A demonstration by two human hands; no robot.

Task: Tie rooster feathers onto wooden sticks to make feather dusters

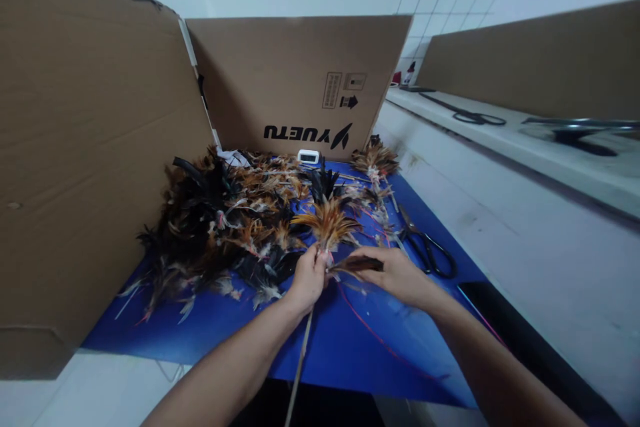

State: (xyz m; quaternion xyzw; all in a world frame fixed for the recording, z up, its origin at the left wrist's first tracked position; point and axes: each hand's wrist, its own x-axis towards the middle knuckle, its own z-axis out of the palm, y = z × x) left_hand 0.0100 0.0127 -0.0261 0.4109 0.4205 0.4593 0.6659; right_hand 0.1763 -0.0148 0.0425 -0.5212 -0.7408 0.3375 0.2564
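- Left hand (pixel 309 277) gripping stick (pixel 300 363) topped with feather tuft (pixel 327 221).
- Right hand (pixel 397 275) pinching dark feather (pixel 356 265) against tuft base.
- Scissors (pixel 426 245) just right, on blue mat (pixel 345 340).
- Feather pile (pixel 220 220) left, before cardboard (pixel 300 73).

A tall cardboard wall (pixel 85 167) closes off the left of the frame, and a second cardboard panel (pixel 300 80) blocks the upper centre. The space between them is filled by a heap of feathers (pixel 225 220), spread over the left and middle of the blue mat (pixel 350 347). Open mat is left along the lower centre, crossed by a thin red string (pixel 370 333). Right of centre, black-handled scissors (pixel 427 247) lie in the way. Beyond them, a bare white surface (pixel 500 233) stretches to the right.
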